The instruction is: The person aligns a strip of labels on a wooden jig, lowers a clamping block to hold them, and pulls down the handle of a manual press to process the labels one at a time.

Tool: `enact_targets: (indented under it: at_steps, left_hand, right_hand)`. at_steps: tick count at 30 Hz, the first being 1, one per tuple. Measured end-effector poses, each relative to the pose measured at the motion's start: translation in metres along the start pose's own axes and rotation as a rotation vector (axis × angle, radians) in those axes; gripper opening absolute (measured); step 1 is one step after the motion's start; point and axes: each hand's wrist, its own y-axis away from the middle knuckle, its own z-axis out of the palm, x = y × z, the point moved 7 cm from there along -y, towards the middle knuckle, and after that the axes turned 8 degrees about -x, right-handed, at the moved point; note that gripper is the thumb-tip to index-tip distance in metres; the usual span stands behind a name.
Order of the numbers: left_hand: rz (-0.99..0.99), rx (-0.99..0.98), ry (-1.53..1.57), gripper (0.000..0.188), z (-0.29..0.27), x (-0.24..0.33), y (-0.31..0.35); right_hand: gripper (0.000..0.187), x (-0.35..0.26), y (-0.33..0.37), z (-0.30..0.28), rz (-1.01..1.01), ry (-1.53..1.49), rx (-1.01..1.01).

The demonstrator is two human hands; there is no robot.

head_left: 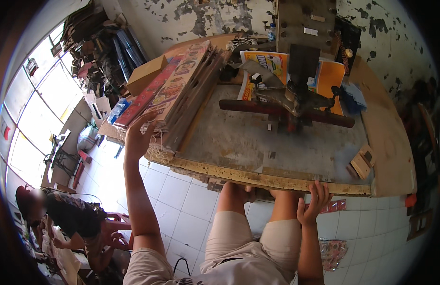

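Where walls point(391, 52) peel, a scuffed table point(220, 142) stands over white tiles point(182, 199).

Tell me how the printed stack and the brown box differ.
The stack has colourful printing on top; the box looks plain brown. The stack is longer than the box. The left hand is at the stack's near end, while the box lies farther away. Both sit left of centre.

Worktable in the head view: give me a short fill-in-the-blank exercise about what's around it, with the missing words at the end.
1. Compared with the left hand, the right hand is ____ from the printed stack.
2. The small wooden piece lies on the table's ____ side.
3. White ____ cover the floor.

Missing words: farther; right; tiles.
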Motion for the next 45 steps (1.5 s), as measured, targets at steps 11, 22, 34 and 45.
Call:
enact_targets:
  at_steps: [11, 22, 34, 45]
  left_hand:
    - [-0.060, -0.209, 0.058, 0.024, -0.018, -0.024, -0.021]
    - [0.005, 0.295, 0.207, 0.019, -0.070, 0.034, 0.000]
    - [0.648, -0.505, 0.294, 0.019, -0.019, 0.256, 0.122]
    - [1.024, -0.888, 0.673, 0.027, 0.044, 0.305, 0.211]
  right_hand:
    - [0.055, -0.006, -0.003, 0.000, 0.010, -0.019, 0.038]
    - [0.054, -0.006, -0.002, 0.001, 0.024, -0.019, 0.013]
    - [0.081, -0.206, -0.068, 0.030, 0.537, -2.169, -0.970]
    - [0.086, -0.196, -0.112, 0.018, 0.572, -1.755, -0.988]
